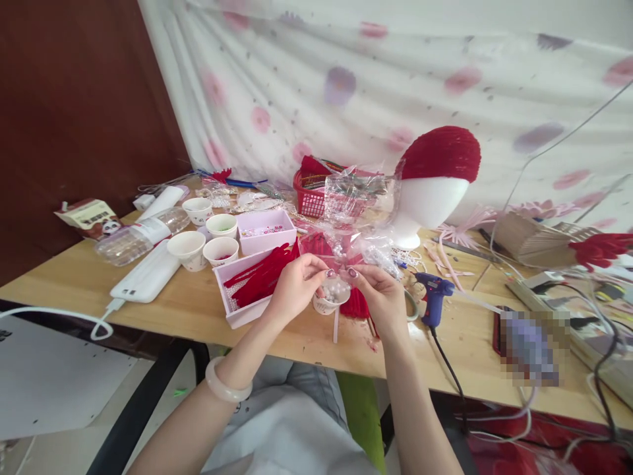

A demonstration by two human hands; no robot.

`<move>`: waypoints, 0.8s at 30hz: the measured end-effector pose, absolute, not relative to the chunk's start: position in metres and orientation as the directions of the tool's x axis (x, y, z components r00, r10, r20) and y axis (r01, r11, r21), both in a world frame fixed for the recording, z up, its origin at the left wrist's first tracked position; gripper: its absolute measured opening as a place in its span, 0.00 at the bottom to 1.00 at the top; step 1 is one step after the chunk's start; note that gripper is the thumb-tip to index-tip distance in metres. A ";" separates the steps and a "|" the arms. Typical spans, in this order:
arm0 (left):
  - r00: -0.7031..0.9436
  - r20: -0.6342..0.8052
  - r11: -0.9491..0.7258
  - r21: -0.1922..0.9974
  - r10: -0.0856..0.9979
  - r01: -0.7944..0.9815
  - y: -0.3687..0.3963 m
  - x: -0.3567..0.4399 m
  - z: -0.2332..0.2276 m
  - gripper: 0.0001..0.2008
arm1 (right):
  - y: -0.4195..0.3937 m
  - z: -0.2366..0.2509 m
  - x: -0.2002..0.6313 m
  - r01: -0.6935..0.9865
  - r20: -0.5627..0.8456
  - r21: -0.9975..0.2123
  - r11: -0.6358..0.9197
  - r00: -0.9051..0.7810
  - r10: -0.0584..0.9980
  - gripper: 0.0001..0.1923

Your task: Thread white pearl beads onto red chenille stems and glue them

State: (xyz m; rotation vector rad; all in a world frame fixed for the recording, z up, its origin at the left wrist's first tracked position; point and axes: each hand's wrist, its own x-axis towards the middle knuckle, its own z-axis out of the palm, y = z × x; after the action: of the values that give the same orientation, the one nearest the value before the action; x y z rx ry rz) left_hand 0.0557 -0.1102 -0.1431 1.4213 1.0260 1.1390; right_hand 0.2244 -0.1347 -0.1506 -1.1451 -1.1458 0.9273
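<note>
Between both hands' pinched grips (left hand [297,284], right hand [378,293]), clear plastic bag [353,211] above bead cup [330,300].

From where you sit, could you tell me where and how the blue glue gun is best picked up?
Probably by its blue handle, coming from above on the right hand's side. The glue gun stands upright with its nozzle pointing left toward the hands, and its black cord trails off the table edge, so the handle is free.

Both forearms reach forward and inward; the left hand [295,285] and right hand [378,295] meet, fingertips pinched together, palms facing each other
</note>
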 end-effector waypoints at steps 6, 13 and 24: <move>0.131 0.086 -0.068 0.989 0.988 -0.134 -0.111 0.061 -0.146 0.06 | -0.142 -0.148 0.224 0.025 0.207 -0.978 0.206 0.113 0.972 0.16; 0.110 0.051 -0.025 0.974 0.993 -0.227 -0.114 0.063 -0.145 0.08 | -0.139 -0.156 0.223 0.017 0.224 -0.974 0.225 0.172 0.959 0.13; 0.141 0.062 -0.031 0.976 0.988 -0.215 -0.112 0.062 -0.143 0.14 | -0.138 -0.156 0.221 -0.002 0.220 -0.975 0.221 0.085 0.972 0.13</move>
State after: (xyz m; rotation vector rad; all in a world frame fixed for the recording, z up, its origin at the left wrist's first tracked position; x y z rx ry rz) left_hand 0.0620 -0.1115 -0.1433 1.1496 0.9227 1.2277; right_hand 0.2210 -0.1381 -0.1565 -1.0748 -1.2365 0.9900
